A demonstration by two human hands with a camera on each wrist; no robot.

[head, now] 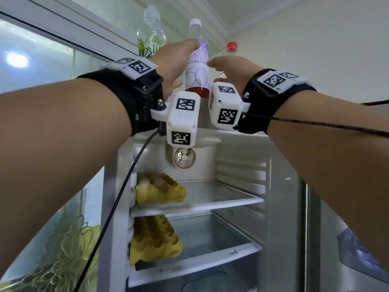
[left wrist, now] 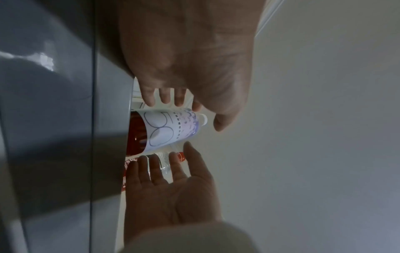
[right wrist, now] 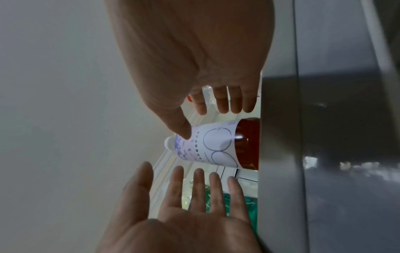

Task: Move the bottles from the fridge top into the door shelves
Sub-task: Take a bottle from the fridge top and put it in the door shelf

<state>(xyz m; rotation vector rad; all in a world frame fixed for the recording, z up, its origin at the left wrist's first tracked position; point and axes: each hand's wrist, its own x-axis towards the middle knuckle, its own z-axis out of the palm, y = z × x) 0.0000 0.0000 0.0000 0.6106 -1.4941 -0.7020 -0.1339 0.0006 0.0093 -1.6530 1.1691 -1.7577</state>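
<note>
Still early: the white-label bottle (head: pixel 197 66) with red drink stands on the fridge top (head: pixel 210 121), my left hand (left wrist: pixel 190 56) and right hand (right wrist: pixel 194 56) either side of it, both grips spread, holding nothing. Green-label bottle (head: pixel 150 36) left of it, red-cap bottle (head: pixel 232 47) right. None moved to the door shelves yet, as far as I can see.

2 yellow egg cartons (head: pixel 160 189) at the left ends of 2 glass fridge shelves (head: pixel 221 199), round thermostat dial (head: pixel 184 158) on the back wall above

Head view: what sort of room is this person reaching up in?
Probably a home kitchen: an open fridge with yellow egg cartons on its shelves, and drink bottles standing on top.
</note>
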